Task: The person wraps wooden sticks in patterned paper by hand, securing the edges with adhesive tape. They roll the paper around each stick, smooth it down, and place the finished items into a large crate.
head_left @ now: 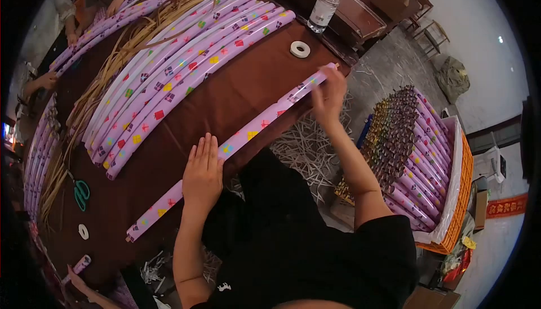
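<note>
A long, thin roll of lilac wrapping paper (264, 124) printed with small gift boxes lies slantwise along the near edge of the brown-covered table (225, 92). My left hand (204, 174) rests flat across its middle, fingers stretched out and close together. At the far right end of the roll is my right hand (330, 96), its thumb apart from its fingers and slightly blurred. The fingers lie over the end of the paper and partly hide it. Close by that end sits a white roll of tape (300, 49).
Several finished-looking rolls (186, 78) lie side by side beyond, with brown paper strips (112, 83). A water bottle (327, 5) stands behind. Green scissors (81, 194) lie left. An orange crate (461, 196) of rolls stands right, near paper shreds (304, 145). Other people's hands (115, 3) work at left.
</note>
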Demonstrator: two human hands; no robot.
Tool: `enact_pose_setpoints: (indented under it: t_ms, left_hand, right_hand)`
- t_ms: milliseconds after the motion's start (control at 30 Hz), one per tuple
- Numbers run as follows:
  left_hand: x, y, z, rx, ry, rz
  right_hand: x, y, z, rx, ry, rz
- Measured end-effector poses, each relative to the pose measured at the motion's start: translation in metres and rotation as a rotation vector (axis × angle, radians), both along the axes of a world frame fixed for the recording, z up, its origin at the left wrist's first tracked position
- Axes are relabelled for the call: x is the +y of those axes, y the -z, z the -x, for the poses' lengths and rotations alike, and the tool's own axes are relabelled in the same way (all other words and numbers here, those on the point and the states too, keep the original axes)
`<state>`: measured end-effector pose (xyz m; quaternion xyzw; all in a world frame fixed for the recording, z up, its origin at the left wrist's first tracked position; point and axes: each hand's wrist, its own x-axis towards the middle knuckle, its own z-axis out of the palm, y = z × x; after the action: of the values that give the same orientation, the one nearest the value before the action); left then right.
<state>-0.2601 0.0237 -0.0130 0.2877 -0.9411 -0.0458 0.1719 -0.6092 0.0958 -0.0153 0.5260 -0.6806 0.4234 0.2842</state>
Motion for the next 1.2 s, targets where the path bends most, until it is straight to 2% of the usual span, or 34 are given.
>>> enact_pose_setpoints:
  t_ms: [100,167,233,300,467,600,733,800,867,967,1033,1067,1133,1167,1200]
  left_hand:
    - [0.002,-0.003,0.000,-0.026,0.013,0.025]
    - [0.001,-0.001,0.000,-0.028,-0.018,0.023]
    - [-0.004,0.003,-0.002,-0.041,-0.003,0.038]
    - [-0.003,0.003,-0.002,-0.054,-0.002,0.042]
    - [-0.006,-0.003,-0.002,0.002,0.021,-0.052]
    - [-0.006,-0.004,-0.002,-0.022,0.029,-0.022]
    - [-0.008,-0.003,-0.002,-0.041,0.028,-0.024]
    - [-0.009,-0.003,-0.001,-0.045,0.025,-0.030]
    - [-0.009,-0.004,-0.002,-0.046,0.019,-0.048]
    - [-0.010,-0.005,-0.002,-0.059,0.019,-0.050]
    - [-0.011,-0.005,-0.002,-0.056,0.018,-0.047]
    - [-0.012,-0.005,-0.003,-0.048,0.024,-0.040]
    - [-0.013,-0.004,-0.003,-0.040,0.015,-0.056]
    - [-0.013,-0.004,-0.003,-0.021,0.027,-0.067]
    - [-0.014,-0.004,-0.003,-0.030,0.015,-0.071]
  right_hand:
    - [-0.012,-0.012,-0.080,0.365,-0.503,-0.404]
    - [-0.019,-0.012,-0.113,0.396,-0.698,-0.487]
    - [-0.021,0.000,-0.133,0.378,-0.780,-0.583]
    - [-0.020,0.008,-0.136,0.359,-0.776,-0.639]
    - [-0.010,0.017,-0.109,0.398,-0.602,-0.571]
    - [-0.001,0.033,-0.041,0.394,-0.489,-0.450]
    - [0.013,0.044,0.047,0.379,-0.194,-0.405]
    - [0.020,0.047,0.085,0.337,-0.043,-0.429]
    - [0.025,0.049,0.107,0.190,-0.014,-0.434]
    - [0.024,0.051,0.113,0.160,0.007,-0.481]
    - [0.015,0.057,0.096,0.006,-0.003,-0.358]
    - [0.012,0.059,0.088,0.026,0.073,-0.345]
    - [0.000,0.051,0.055,0.026,0.033,-0.226]
    - [-0.005,0.040,0.031,0.057,-0.051,-0.232]
    - [-0.007,0.034,0.011,0.112,-0.152,-0.357]
